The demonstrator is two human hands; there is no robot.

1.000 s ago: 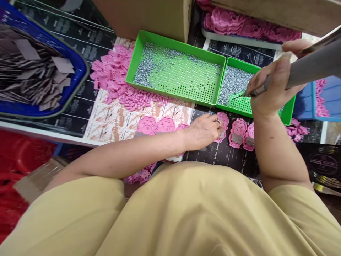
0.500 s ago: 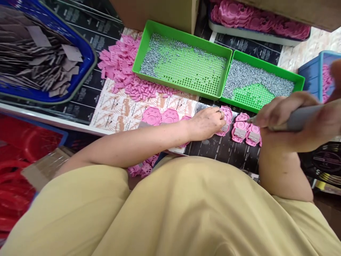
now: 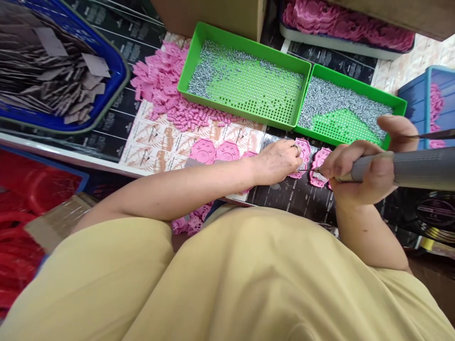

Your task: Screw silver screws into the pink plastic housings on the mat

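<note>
Right hand (image 3: 359, 173) gripping screwdriver (image 3: 408, 168) over pink part (image 3: 302, 154)

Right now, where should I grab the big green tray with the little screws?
Grip the left green tray by its raised rim at the two short ends, coming from above with both hands. Its walls stand upright, and keeping it level should stop the loose screws spilling.
</note>
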